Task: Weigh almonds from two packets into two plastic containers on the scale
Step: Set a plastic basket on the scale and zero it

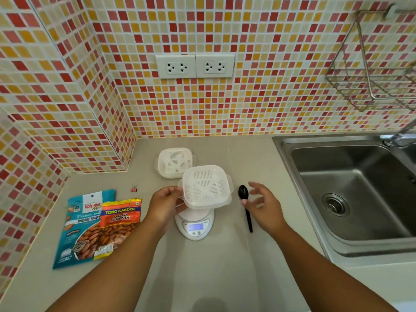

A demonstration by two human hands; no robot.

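The left hand point(165, 202) grips the near white slotted plastic container point(206, 186) on the scale point(195, 224), display reading "0". Right hand point(262, 202) hovers with fingers spread above the black spoon point(245, 206). Left of the scale lie "TONG GARDEN SALTED ALMONDS" packet point(119, 224) and a teal roasted-almond packet point(77, 228).

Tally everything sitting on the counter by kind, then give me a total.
Plastic containers: 2, one on the scale, one behind it
Almond packets: 2, teal and orange
Scale: 1
Black spoon: 1
Pink binder clip: 1
Total: 7
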